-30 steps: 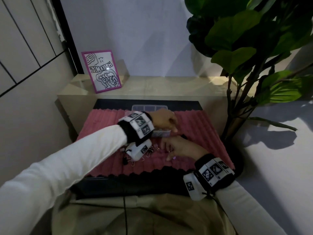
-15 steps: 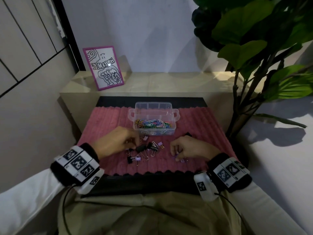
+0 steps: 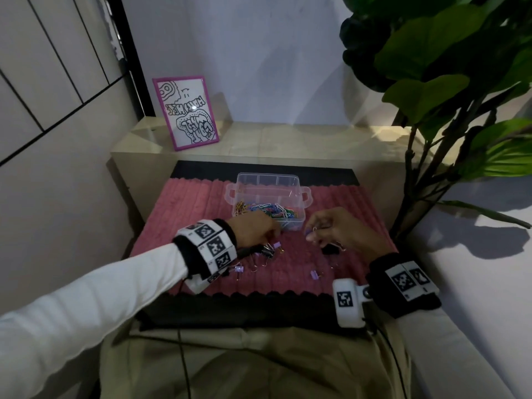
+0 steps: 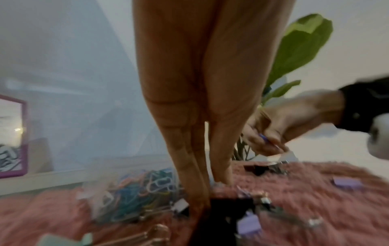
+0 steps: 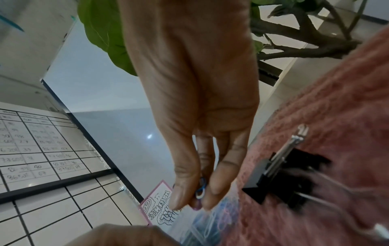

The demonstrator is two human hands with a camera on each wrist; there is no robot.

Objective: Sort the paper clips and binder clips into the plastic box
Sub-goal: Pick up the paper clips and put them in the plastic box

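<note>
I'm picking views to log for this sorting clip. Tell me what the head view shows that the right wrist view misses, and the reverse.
Head view only: the whole plastic box, purple binder clips loose on the mat, and both hands together.

Right wrist view only: the right hand pinching a small coloured paper clip, and a gridded whiteboard.

Both: the pink mat, a black binder clip and the framed drawing.

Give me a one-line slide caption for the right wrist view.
Right hand pinches small paper clips above a pink mat, beside a black binder clip.
</note>
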